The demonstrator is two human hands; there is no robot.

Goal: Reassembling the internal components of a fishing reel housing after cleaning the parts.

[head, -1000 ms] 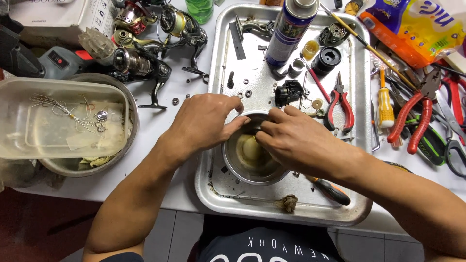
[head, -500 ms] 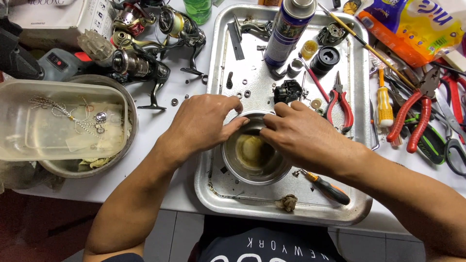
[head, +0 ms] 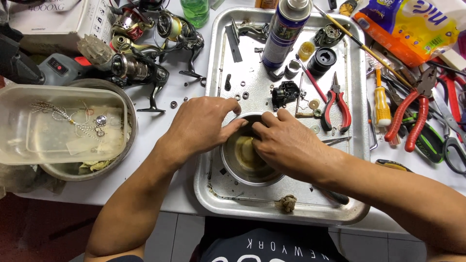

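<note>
Both hands meet over a small round steel bowl (head: 232,167) of yellowish liquid that stands in a metal tray (head: 213,189). My left hand (head: 201,123) curls over the bowl's far left rim, fingertips pinched together. My right hand (head: 284,143) reaches into the bowl from the right, fingers bent down toward the liquid. The fingertips of both hands touch, and whatever small thing they hold is hidden. A black reel part (head: 285,92) lies in the tray just beyond the hands.
The tray also holds a spray can (head: 287,31), a black round cap (head: 322,60), red pliers (head: 337,104), washers and small screws. Fishing reels (head: 141,68) lie at the back left, a plastic box over a bowl (head: 58,126) at the left, hand tools (head: 412,116) at the right.
My right hand has slid slightly left and deeper over the bowl. The left hand stays on the rim.
</note>
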